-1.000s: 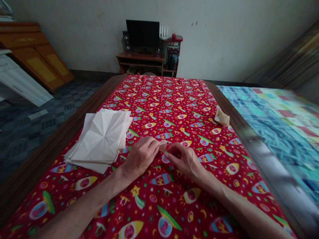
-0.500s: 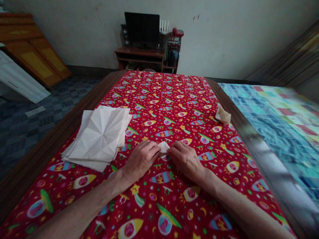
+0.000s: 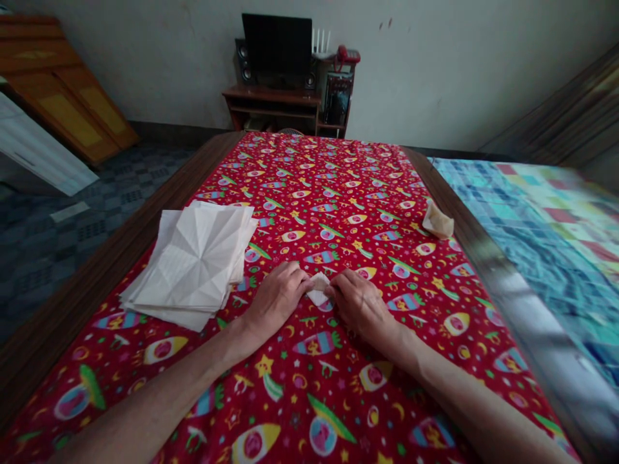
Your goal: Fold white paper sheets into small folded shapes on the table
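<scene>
A small folded piece of white paper (image 3: pixel 319 288) lies on the red patterned tablecloth (image 3: pixel 333 193) between my two hands. My left hand (image 3: pixel 276 298) pinches its left side with curled fingers. My right hand (image 3: pixel 358 304) presses on its right side, fingers closed against it. Most of the paper is hidden under my fingertips. To the left of my left hand rests a stack of creased white paper sheets (image 3: pixel 193 264).
A finished folded paper piece (image 3: pixel 438 222) sits near the table's right edge. The wooden table rim (image 3: pixel 111 264) runs along the left. A bed with a blue patterned cover (image 3: pixel 541 225) stands to the right. A desk with a monitor (image 3: pixel 277 42) is against the far wall.
Both hands have drawn closer together and pressed the small paper down onto the cloth. The paper is more covered by my fingers than a second ago.
</scene>
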Demonstrator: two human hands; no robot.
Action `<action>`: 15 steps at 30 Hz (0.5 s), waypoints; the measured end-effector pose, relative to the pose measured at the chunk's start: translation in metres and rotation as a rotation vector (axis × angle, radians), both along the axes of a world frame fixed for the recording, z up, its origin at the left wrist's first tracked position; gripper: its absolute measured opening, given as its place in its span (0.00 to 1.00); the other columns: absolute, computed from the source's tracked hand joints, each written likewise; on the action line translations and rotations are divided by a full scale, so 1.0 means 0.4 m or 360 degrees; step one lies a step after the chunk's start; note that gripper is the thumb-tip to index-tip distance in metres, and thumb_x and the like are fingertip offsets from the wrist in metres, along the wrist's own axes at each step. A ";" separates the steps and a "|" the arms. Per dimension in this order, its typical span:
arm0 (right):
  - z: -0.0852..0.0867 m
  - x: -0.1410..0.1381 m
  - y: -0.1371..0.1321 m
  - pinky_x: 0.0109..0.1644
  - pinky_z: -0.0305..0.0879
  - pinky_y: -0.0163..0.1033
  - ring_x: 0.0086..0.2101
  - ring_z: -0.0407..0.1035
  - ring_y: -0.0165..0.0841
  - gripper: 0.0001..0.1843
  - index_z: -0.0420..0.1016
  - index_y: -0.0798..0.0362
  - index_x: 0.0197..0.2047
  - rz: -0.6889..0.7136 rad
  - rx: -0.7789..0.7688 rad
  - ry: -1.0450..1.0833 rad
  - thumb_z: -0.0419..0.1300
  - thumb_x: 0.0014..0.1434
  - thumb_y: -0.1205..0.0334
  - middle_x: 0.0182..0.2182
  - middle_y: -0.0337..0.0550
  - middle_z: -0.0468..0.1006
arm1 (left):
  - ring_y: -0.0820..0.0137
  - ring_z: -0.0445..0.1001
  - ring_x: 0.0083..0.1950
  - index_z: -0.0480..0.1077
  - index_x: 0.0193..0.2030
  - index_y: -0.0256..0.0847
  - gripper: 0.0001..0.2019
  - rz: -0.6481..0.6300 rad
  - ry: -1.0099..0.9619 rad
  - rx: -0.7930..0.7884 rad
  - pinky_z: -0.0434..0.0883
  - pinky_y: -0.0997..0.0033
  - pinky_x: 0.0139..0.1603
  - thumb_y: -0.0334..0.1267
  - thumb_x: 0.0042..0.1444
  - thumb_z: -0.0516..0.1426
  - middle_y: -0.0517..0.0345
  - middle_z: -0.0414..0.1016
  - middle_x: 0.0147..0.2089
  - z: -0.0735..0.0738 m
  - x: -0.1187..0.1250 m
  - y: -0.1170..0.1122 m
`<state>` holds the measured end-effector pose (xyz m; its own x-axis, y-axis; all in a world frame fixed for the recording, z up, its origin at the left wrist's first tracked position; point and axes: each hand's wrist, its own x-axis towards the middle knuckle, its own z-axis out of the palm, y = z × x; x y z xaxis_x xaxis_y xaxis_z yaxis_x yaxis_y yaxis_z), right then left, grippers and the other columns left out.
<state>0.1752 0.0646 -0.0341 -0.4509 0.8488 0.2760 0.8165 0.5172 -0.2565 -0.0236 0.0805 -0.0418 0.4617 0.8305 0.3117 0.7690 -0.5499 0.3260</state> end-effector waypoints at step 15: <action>0.020 -0.025 0.008 0.29 0.50 0.38 0.25 0.63 0.32 0.16 0.66 0.52 0.31 -0.0142 0.0028 -0.0212 0.49 0.67 0.53 0.26 0.42 0.71 | 0.68 0.68 0.35 0.67 0.31 0.41 0.17 0.0092 0.0164 0.0053 0.61 0.68 0.37 0.49 0.65 0.49 0.59 0.70 0.32 0.025 0.010 0.009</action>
<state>0.1651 0.0678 -0.0260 -0.4076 0.8828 0.2337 0.8856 0.4445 -0.1347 -0.0194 0.0841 -0.0319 0.4445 0.8466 0.2928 0.8281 -0.5130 0.2261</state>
